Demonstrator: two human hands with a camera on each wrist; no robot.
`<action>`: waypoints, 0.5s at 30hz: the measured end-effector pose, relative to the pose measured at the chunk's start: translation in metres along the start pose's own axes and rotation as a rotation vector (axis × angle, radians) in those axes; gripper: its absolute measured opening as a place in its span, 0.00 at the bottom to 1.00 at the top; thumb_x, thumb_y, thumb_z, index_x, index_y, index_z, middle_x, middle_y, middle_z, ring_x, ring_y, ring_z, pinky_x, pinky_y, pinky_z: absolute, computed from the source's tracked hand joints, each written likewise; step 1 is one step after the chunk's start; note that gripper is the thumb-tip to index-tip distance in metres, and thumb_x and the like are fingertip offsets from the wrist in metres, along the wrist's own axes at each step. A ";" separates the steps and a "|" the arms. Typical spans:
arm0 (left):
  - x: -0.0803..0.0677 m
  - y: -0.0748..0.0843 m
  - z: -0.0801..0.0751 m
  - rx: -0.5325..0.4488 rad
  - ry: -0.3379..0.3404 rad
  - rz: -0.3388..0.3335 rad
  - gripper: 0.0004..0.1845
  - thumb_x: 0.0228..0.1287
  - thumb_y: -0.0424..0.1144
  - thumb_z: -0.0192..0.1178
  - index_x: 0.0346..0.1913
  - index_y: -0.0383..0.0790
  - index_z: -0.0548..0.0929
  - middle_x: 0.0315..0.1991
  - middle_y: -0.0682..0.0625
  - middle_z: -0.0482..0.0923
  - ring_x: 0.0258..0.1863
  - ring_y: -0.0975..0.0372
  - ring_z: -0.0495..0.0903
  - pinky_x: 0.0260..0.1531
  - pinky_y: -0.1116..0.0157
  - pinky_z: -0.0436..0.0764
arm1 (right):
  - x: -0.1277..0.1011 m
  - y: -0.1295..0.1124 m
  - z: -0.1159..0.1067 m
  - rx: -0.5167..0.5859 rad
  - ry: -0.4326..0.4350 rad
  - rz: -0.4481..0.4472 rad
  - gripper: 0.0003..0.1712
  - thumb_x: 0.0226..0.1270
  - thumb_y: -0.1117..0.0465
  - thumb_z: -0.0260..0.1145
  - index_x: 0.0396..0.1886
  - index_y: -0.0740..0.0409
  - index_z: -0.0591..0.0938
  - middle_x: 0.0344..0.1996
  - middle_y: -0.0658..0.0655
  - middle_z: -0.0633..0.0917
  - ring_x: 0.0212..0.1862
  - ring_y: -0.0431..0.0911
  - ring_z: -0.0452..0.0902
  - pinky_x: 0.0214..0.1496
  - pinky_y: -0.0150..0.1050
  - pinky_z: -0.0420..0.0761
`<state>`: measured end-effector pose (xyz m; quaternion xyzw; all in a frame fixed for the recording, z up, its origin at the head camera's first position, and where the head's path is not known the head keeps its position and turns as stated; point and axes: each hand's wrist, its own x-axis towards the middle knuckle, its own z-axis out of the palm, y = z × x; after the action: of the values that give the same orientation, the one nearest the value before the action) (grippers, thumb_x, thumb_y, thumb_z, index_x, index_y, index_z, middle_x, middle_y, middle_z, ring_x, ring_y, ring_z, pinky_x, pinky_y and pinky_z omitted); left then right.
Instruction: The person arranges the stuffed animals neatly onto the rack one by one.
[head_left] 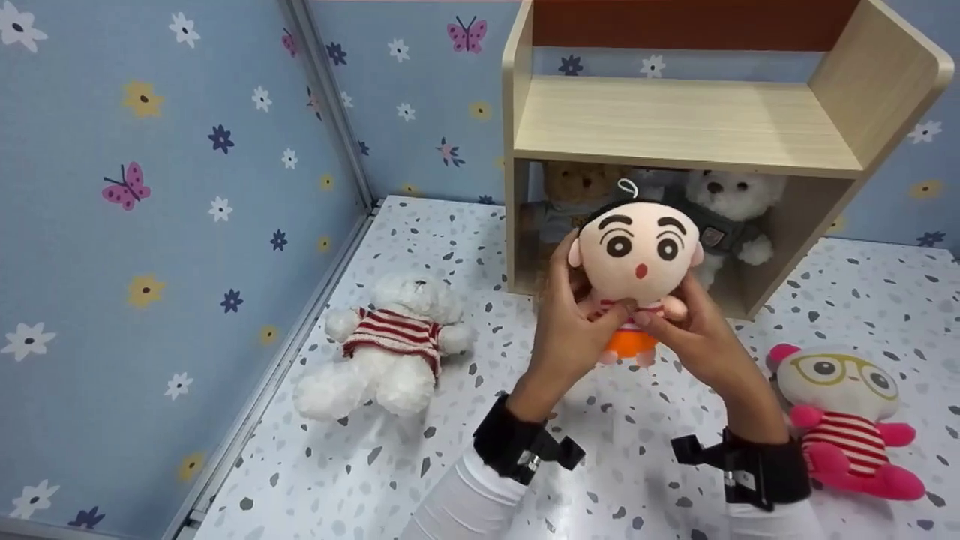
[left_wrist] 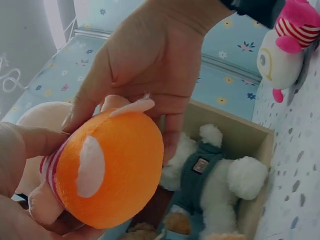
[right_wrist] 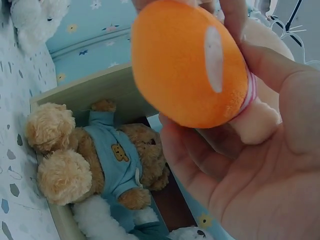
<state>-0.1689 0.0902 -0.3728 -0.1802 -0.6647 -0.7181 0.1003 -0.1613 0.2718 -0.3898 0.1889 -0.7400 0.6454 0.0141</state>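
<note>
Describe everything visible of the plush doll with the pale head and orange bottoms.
The plush doll looks soft and fabric-covered. It has thick black eyebrows, dark eyes, a small red mouth, pale ears, a white loop on top, a reddish striped top, rounded orange bottoms and pale feet. It is held up, head uppermost and facing the head camera, in front of the pale wooden shelf unit. The left hand and right hand grip its sides, thumbs on its chest.

And here come white sleeves [head_left: 469, 496] left and right, each meeting a wide black wrist strap [head_left: 498, 439] with a small silvery fitting [head_left: 530, 462] and stubby black block [head_left: 570, 453].
</note>
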 end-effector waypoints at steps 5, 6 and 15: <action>0.019 0.005 0.000 0.127 0.041 0.108 0.51 0.54 0.37 0.71 0.74 0.59 0.50 0.70 0.52 0.63 0.58 0.63 0.77 0.50 0.72 0.80 | -0.001 0.000 -0.001 -0.060 0.003 0.015 0.36 0.67 0.69 0.61 0.71 0.50 0.59 0.53 0.57 0.78 0.43 0.50 0.80 0.44 0.36 0.84; 0.023 0.007 0.000 0.137 0.048 0.123 0.51 0.55 0.37 0.71 0.74 0.58 0.49 0.70 0.51 0.63 0.57 0.62 0.77 0.50 0.72 0.80 | -0.001 0.000 -0.002 -0.078 -0.001 0.023 0.35 0.67 0.68 0.61 0.71 0.49 0.59 0.55 0.57 0.78 0.47 0.50 0.80 0.47 0.36 0.83; 0.058 0.064 -0.010 0.036 0.080 0.221 0.48 0.57 0.29 0.67 0.74 0.42 0.48 0.68 0.43 0.64 0.58 0.61 0.75 0.57 0.71 0.77 | -0.002 0.005 -0.001 -0.139 -0.129 0.064 0.30 0.70 0.63 0.60 0.68 0.53 0.60 0.50 0.65 0.80 0.46 0.49 0.82 0.46 0.35 0.81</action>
<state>-0.1986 0.0801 -0.2921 -0.2216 -0.6491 -0.6972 0.2087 -0.1610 0.2734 -0.3950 0.2048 -0.7879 0.5792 -0.0414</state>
